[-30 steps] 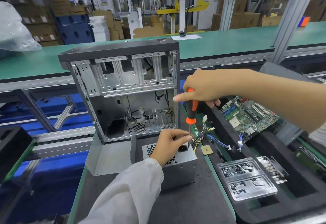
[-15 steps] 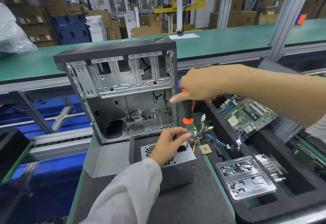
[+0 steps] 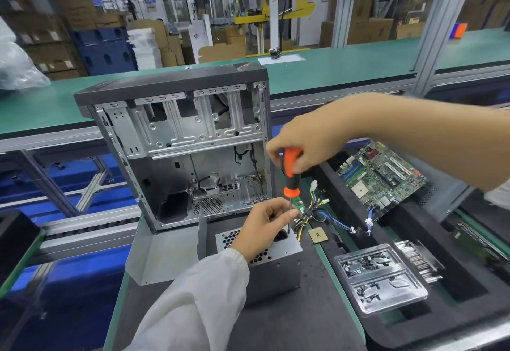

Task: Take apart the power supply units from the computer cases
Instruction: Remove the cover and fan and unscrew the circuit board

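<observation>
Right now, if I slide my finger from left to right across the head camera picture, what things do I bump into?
Computer case → power supply unit → gold processor chip → clear plastic tray of screws → green motherboard.

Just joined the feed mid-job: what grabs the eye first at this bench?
The orange-and-black screwdriver stands upright at centre, held at the top by the right hand, its tip down on the grey metal power supply box, where the left hand pinches the shaft. Behind stands the emptied silver computer case, open toward the camera. To the right a green motherboard lies in a black foam tray.
</observation>
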